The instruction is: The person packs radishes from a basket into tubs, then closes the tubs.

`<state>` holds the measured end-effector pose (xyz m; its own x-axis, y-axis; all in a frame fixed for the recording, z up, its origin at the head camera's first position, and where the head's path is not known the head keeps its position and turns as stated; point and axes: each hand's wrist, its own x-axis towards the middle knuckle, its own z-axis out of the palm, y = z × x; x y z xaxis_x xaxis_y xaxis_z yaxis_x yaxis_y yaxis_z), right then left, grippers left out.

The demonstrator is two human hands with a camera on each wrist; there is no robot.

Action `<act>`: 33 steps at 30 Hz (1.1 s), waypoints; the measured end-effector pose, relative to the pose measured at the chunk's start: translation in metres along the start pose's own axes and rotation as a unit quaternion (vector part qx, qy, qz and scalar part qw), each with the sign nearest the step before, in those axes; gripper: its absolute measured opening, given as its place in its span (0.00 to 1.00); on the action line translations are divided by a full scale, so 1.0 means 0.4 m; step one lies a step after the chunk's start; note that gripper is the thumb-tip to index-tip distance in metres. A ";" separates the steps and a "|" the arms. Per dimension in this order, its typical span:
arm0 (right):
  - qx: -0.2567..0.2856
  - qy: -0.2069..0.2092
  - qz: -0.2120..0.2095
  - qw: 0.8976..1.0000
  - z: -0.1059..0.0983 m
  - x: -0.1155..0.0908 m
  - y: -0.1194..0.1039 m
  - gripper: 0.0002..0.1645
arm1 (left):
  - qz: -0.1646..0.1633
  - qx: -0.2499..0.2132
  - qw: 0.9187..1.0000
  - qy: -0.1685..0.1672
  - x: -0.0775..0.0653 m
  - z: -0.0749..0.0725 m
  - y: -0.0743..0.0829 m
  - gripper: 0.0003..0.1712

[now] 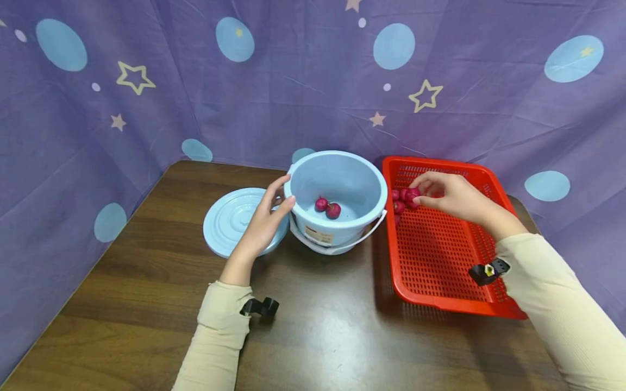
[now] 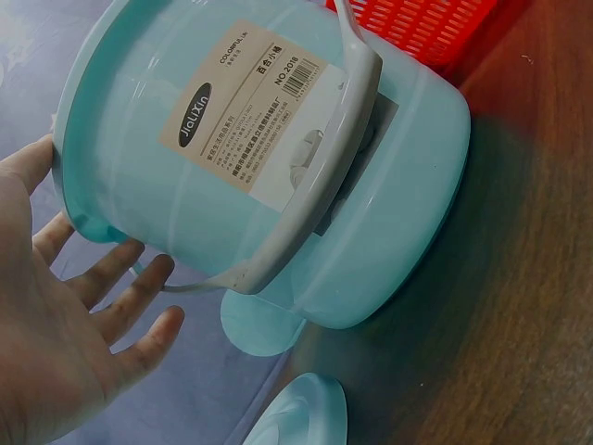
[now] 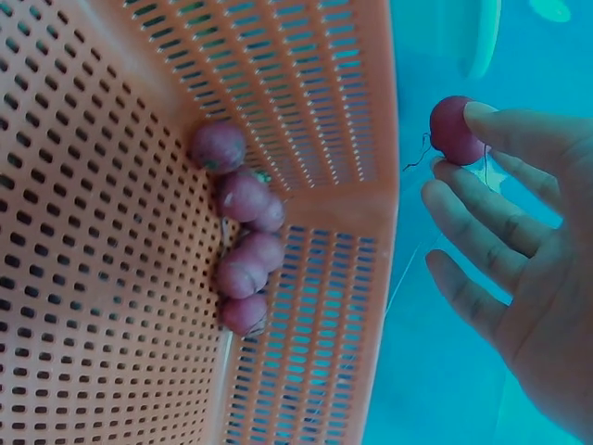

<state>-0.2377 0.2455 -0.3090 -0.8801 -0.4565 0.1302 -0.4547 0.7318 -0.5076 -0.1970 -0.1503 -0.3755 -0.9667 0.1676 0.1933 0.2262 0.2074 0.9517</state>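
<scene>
A light blue bucket [image 1: 337, 163] with a paper label [image 2: 241, 111] stands upright at the middle of the table, its white handle [image 2: 320, 176] hanging down at the front. Two red radishes [image 1: 333, 210] lie on its bottom. My left hand [image 1: 264, 222] touches the bucket's left rim with fingertips, its fingers loosely spread. Over the red basket [image 1: 396, 260], my right hand [image 1: 455, 198] pinches one radish [image 3: 454, 130] between thumb and fingers; thin roots trail from it. Several more radishes [image 3: 243, 195] lie together along the basket's left wall.
A round light blue lid [image 1: 225, 222] lies on the wooden table [image 1: 146, 304] left of the bucket, partly behind my left hand. The basket stands close to the bucket's right side. A purple patterned cloth [image 1: 303, 81] hangs behind the table.
</scene>
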 end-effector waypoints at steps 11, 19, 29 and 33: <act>0.025 0.031 -0.007 0.999 0.001 -0.017 -0.042 0.16 | -0.001 0.004 1.000 0.000 -0.002 0.000 -0.002 0.31; 0.057 0.049 -0.036 0.997 0.011 -0.018 -0.067 0.17 | 0.000 0.005 1.000 0.001 -0.002 -0.001 -0.004 0.31; 0.081 0.058 -0.077 0.992 0.024 -0.011 -0.105 0.18 | 0.003 0.002 1.000 -0.001 -0.002 0.001 -0.002 0.31; 0.091 0.052 -0.081 0.991 0.032 -0.009 -0.123 0.19 | 0.002 0.003 1.000 -0.001 -0.003 0.001 -0.001 0.31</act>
<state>-0.2105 0.2045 -0.2952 -0.8112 -0.4991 0.3047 -0.5674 0.5458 -0.6166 -0.1960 -0.1503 -0.3763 -0.9655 0.1708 0.1966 0.2309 0.2129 0.9494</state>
